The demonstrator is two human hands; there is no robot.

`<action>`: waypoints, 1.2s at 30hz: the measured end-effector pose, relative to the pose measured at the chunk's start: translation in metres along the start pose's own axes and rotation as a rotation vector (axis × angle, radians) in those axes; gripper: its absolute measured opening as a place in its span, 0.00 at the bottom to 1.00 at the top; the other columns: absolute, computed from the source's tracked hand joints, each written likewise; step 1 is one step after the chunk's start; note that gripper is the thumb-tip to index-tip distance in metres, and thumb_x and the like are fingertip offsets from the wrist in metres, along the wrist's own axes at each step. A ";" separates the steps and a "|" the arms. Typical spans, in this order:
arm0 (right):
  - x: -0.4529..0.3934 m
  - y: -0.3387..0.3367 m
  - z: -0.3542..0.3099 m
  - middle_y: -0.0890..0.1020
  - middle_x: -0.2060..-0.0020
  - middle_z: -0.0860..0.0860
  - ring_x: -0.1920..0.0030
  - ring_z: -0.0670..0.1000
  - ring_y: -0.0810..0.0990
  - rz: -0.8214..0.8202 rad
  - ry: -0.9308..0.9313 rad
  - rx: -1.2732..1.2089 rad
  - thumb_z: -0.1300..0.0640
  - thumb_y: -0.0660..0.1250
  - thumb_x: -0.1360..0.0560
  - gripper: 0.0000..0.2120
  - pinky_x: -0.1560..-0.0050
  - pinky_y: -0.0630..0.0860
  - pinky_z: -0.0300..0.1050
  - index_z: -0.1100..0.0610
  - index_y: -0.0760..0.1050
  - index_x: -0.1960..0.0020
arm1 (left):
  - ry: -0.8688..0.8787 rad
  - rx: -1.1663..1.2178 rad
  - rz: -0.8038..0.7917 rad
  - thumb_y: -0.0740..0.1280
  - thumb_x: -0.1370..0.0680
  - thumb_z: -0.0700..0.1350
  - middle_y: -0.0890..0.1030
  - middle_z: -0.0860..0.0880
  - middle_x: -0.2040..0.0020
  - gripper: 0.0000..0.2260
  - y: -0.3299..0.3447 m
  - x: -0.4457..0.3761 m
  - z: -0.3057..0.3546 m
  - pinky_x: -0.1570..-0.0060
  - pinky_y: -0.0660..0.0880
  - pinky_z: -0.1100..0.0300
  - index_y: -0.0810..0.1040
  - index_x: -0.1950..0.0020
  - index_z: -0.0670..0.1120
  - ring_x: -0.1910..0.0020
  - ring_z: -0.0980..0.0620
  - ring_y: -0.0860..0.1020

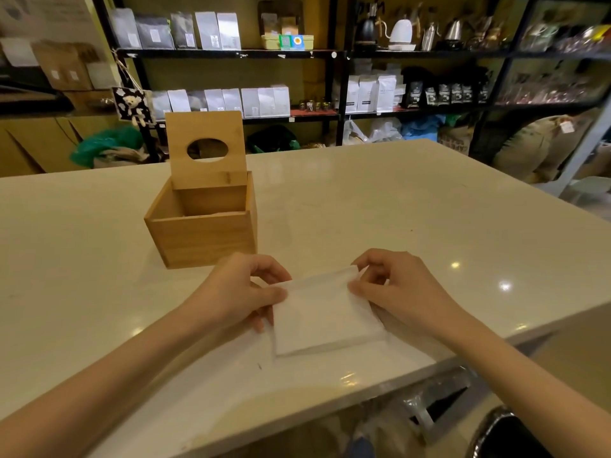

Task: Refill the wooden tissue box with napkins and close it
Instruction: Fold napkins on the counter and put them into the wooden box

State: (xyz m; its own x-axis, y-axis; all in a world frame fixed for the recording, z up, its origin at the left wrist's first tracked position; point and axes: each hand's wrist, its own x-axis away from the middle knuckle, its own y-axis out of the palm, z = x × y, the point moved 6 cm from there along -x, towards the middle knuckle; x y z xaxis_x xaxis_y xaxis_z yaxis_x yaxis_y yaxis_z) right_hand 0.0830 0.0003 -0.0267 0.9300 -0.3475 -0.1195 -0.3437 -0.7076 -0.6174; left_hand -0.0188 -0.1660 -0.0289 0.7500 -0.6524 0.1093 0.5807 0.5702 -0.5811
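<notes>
A stack of white napkins lies on the pale countertop near its front edge. The left hand grips its left side, the right hand its right side. Farther left stands the wooden tissue box, its lid raised upright, oval opening visible.

Warm, fairly dim indoor light falls from overhead. Small bright glints sit on the glossy countertop just right of the right hand and near the forearms below both hands. Soft, faint shadows lie under the left hand and the arms. The shelves far beyond the hands look soft and grainy. Wide-angle distortion bends the counter edges and shelving outward.
</notes>
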 end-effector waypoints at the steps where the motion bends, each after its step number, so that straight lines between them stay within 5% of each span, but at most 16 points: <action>1: 0.000 0.000 -0.001 0.78 0.72 0.45 0.71 0.39 0.75 0.006 -0.016 0.034 0.60 0.68 0.29 0.06 0.66 0.71 0.31 0.50 0.77 0.56 | 0.012 -0.033 0.005 0.69 0.27 0.39 0.81 0.50 0.58 0.04 0.001 0.001 -0.001 0.77 0.74 0.66 0.79 0.55 0.46 0.78 0.57 0.78; 5: 0.003 0.001 -0.005 0.77 0.66 0.45 0.65 0.44 0.74 0.011 -0.068 0.214 0.58 0.68 0.30 0.12 0.58 0.73 0.47 0.51 0.75 0.47 | 0.133 -0.251 0.071 0.69 0.28 0.43 0.78 0.57 0.54 0.07 -0.001 0.003 0.004 0.70 0.74 0.68 0.77 0.52 0.53 0.73 0.58 0.77; 10: 0.000 -0.002 -0.014 0.71 0.42 0.45 0.39 0.46 0.65 -0.077 -0.221 0.457 0.51 0.63 0.25 0.21 0.42 0.67 0.42 0.49 0.66 0.33 | 0.276 -0.451 0.077 0.63 0.25 0.50 0.73 0.57 0.43 0.13 -0.005 0.003 0.013 0.50 0.72 0.64 0.74 0.40 0.55 0.51 0.59 0.73; 13: -0.002 0.004 -0.016 0.68 0.33 0.46 0.33 0.46 0.60 -0.201 -0.288 0.537 0.53 0.56 0.22 0.21 0.35 0.61 0.42 0.50 0.62 0.30 | 0.321 -0.605 -0.031 0.58 0.23 0.54 0.66 0.57 0.32 0.19 0.002 0.001 0.009 0.37 0.59 0.65 0.67 0.32 0.54 0.34 0.58 0.62; 17: -0.004 0.016 -0.011 0.64 0.29 0.48 0.29 0.49 0.57 -0.317 -0.296 0.709 0.51 0.55 0.22 0.23 0.32 0.59 0.45 0.51 0.60 0.28 | 0.321 -0.700 -0.134 0.56 0.23 0.57 0.59 0.57 0.26 0.22 0.013 0.001 0.000 0.31 0.52 0.62 0.63 0.29 0.54 0.28 0.57 0.53; 24: -0.004 0.014 -0.017 0.71 0.38 0.50 0.37 0.50 0.65 -0.307 -0.247 0.656 0.51 0.61 0.25 0.19 0.38 0.66 0.47 0.55 0.69 0.36 | 0.342 -0.599 -0.101 0.63 0.24 0.52 0.67 0.55 0.31 0.19 0.014 0.001 0.009 0.40 0.56 0.69 0.70 0.35 0.50 0.32 0.58 0.61; 31: -0.009 0.016 -0.023 0.70 0.55 0.48 0.59 0.44 0.67 -0.333 -0.196 0.543 0.56 0.63 0.27 0.09 0.58 0.65 0.33 0.57 0.71 0.48 | 0.278 -0.387 -0.072 0.68 0.28 0.44 0.79 0.54 0.51 0.08 0.011 0.003 0.016 0.57 0.71 0.67 0.77 0.49 0.49 0.55 0.57 0.75; 36: -0.016 0.011 -0.032 0.74 0.61 0.47 0.64 0.45 0.71 -0.344 -0.111 0.391 0.57 0.64 0.28 0.05 0.64 0.66 0.38 0.52 0.69 0.54 | 0.115 -0.174 -0.055 0.71 0.30 0.42 0.81 0.48 0.53 0.10 -0.002 0.004 0.013 0.53 0.79 0.52 0.75 0.51 0.51 0.54 0.48 0.79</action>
State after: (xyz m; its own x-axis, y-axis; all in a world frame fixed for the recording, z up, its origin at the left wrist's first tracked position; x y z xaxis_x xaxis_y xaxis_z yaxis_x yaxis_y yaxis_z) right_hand 0.0602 -0.0216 -0.0062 0.9959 -0.0540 0.0725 0.0378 -0.4793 -0.8768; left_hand -0.0133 -0.1633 -0.0167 0.6719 -0.7384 0.0572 0.5486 0.4444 -0.7082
